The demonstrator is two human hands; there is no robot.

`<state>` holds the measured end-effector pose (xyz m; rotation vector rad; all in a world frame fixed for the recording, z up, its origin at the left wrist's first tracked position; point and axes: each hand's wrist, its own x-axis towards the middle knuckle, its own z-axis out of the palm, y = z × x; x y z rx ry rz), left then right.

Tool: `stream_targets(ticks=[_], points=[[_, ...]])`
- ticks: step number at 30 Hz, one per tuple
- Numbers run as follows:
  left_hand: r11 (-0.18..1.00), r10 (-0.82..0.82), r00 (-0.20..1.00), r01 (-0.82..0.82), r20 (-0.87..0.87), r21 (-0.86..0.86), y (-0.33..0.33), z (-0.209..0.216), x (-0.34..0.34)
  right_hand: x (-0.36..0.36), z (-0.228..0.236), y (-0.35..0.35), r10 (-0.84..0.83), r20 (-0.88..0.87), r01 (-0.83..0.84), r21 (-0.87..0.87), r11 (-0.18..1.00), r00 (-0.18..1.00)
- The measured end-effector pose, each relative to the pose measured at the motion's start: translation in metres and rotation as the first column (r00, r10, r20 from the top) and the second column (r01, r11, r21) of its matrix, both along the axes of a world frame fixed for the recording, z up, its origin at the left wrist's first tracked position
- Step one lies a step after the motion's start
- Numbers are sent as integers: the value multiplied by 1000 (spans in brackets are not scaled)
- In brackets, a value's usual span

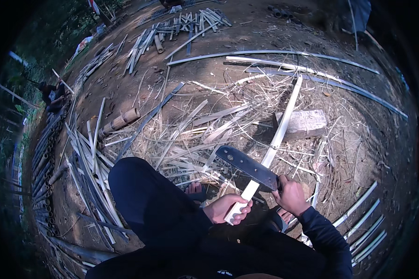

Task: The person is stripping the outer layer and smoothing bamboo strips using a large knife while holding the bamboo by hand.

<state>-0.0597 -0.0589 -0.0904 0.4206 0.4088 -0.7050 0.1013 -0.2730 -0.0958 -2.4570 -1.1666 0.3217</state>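
My left hand is closed round the near end of a long, pale bamboo strip. The strip slants away from me, and its far part passes over the left end of a squared wooden block. In my right hand is the handle of a machete, mostly hidden by the fingers. Its broad dark blade, pierced by a few holes, lies across the strip just beyond my left hand and points to the upper left.
Shavings and split slivers litter the ground ahead. Bamboo strips pile up on the left, with more strips at the right. A thick bamboo piece lies left of the shavings. Another person sits far left beside stacked bamboo poles.
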Motion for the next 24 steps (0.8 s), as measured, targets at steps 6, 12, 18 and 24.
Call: stream_targets(ticks=[6,12,18,24], points=[[998,40,995,-36,-93,48,-8,4,6,-14,9,2,21,-38,-28,-183,983,999],[992,4,996,6,-84,127,-12,8,2,52,-8,-7,-109,60,120,-242,963,992],[981,5,994,16,-108,193,-15,24,10,16,-8,-4,142,181,-111,-173,979,973],[995,12,995,-2,-101,96,-10,22,10,41,8,7,-54,50,65,-240,969,997]])
